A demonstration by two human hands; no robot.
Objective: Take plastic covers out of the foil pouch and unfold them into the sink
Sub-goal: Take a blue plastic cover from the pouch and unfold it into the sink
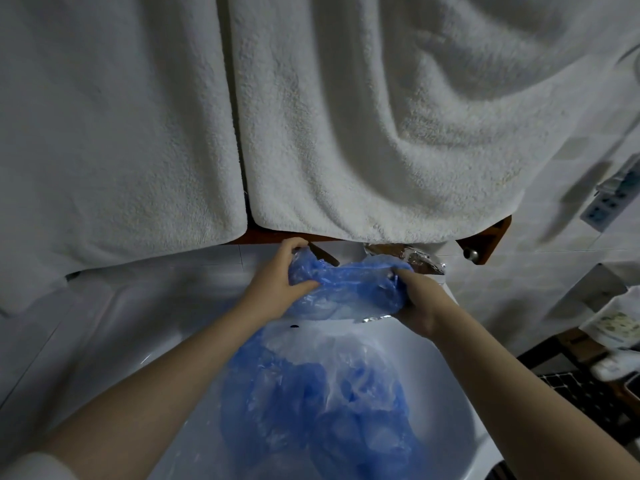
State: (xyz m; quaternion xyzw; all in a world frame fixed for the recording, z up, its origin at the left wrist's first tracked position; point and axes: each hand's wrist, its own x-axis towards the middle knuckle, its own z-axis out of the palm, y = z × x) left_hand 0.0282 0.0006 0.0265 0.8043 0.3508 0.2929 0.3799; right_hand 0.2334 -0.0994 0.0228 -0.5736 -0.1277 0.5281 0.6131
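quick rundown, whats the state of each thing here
left hand: gripping the held cover
right hand: gripping the held cover
held cover: bunched, stretched between both hands
covers in sink: piled loosely
foil pouch: crumpled behind the hands
towels: hanging

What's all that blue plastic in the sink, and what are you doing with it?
A person is holding a crumpled blue plastic cover above the back of the sink, gripping it with the left hand and the right hand at either end. A shiny foil pouch shows just behind it. A pile of blue covers already lies in the basin. White towels hang above.
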